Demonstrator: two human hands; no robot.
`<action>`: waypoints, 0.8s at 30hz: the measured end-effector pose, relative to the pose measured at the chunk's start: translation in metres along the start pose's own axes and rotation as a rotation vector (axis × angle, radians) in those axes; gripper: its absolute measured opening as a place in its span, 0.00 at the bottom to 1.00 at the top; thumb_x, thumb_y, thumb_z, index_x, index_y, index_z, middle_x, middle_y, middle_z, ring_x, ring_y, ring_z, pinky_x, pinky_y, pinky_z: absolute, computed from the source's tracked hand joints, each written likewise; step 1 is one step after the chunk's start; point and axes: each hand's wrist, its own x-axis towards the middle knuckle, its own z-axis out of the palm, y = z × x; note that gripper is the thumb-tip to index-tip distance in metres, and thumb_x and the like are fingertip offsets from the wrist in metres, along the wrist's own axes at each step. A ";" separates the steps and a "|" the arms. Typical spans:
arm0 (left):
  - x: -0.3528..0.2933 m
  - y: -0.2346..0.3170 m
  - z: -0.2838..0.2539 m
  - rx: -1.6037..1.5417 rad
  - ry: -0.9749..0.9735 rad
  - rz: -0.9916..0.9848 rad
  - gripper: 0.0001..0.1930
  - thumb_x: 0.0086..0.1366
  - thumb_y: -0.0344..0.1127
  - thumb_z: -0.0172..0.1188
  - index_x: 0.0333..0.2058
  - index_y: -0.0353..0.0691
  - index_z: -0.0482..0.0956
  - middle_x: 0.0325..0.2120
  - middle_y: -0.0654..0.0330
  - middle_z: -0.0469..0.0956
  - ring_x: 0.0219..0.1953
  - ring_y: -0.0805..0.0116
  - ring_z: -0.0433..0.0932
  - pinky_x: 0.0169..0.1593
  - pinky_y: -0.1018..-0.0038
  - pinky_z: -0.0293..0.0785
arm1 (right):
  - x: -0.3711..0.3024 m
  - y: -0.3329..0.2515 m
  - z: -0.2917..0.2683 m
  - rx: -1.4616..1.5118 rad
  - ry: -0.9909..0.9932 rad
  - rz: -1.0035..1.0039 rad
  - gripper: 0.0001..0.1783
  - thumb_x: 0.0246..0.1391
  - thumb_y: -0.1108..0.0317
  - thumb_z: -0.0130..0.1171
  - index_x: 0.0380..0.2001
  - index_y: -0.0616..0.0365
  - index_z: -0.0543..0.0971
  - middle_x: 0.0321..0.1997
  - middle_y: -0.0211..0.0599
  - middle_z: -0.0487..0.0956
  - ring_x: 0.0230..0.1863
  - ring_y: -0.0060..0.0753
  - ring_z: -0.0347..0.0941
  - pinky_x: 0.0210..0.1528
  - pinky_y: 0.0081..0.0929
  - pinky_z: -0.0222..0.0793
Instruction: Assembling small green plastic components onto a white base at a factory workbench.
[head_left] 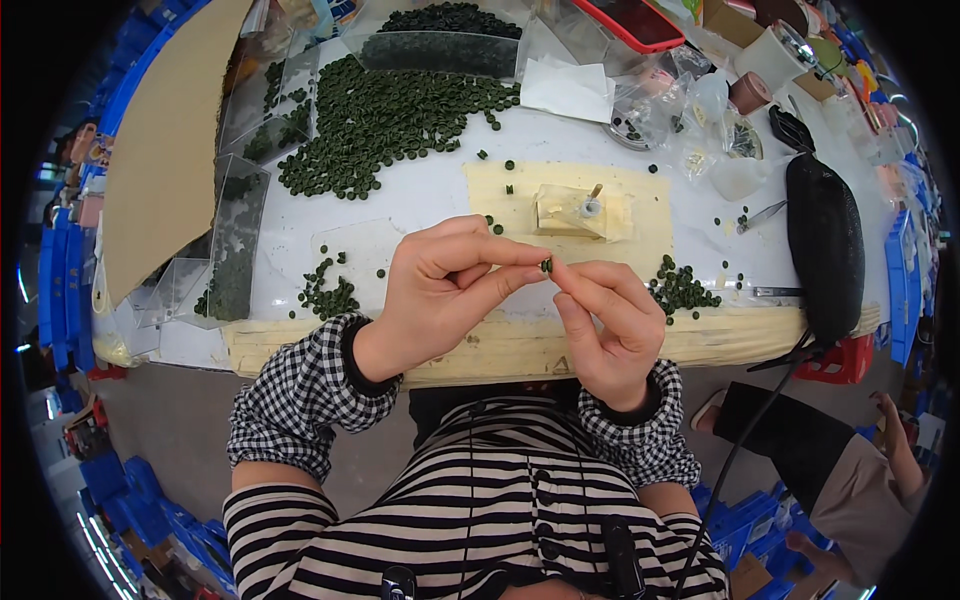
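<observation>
Over the table's near edge, my left hand [450, 285] pinches a small dark green round piece [546, 266] between thumb and forefinger. From the other side my right hand [612, 325] meets it, its fingertips closed against the same piece. Just beyond the hands stands a small block wrapped in cream tape [580, 213], with a short peg rising from its top. One small cluster of green pieces [327, 290] lies left of my left hand. Another cluster [683, 285] is just right of my right hand. What the fingertips cover of the held piece is hidden.
A large heap of green pieces [375, 120] spreads at the back left beside clear bins [240, 235] and a cardboard sheet [165, 150]. A black pouch [825, 240] lies at the right, near tweezers [765, 216]. A red-edged phone [632, 20] is at the back. Someone stands at lower right.
</observation>
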 end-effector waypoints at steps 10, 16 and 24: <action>0.009 0.010 -0.009 0.270 -0.184 -0.079 0.08 0.53 0.26 0.66 0.34 0.38 0.83 0.13 0.68 0.62 0.17 0.78 0.59 0.23 0.79 0.56 | -0.003 -0.001 -0.021 -0.286 0.136 0.016 0.16 0.44 0.84 0.61 0.40 0.63 0.81 0.33 0.39 0.78 0.30 0.29 0.73 0.33 0.20 0.69; 0.007 0.000 -0.012 0.567 -0.327 -0.005 0.05 0.54 0.28 0.63 0.31 0.36 0.81 0.16 0.59 0.70 0.18 0.69 0.66 0.25 0.75 0.64 | -0.012 -0.001 -0.068 -0.609 0.150 0.116 0.09 0.42 0.81 0.64 0.31 0.62 0.81 0.28 0.38 0.77 0.30 0.34 0.70 0.33 0.24 0.66; 0.020 0.014 -0.019 -0.553 -0.300 -0.626 0.11 0.68 0.32 0.48 0.46 0.34 0.71 0.26 0.71 0.67 0.27 0.82 0.61 0.31 0.86 0.59 | -0.024 0.005 -0.060 -0.806 0.022 0.108 0.08 0.40 0.77 0.65 0.28 0.59 0.80 0.27 0.33 0.75 0.34 0.38 0.67 0.37 0.31 0.64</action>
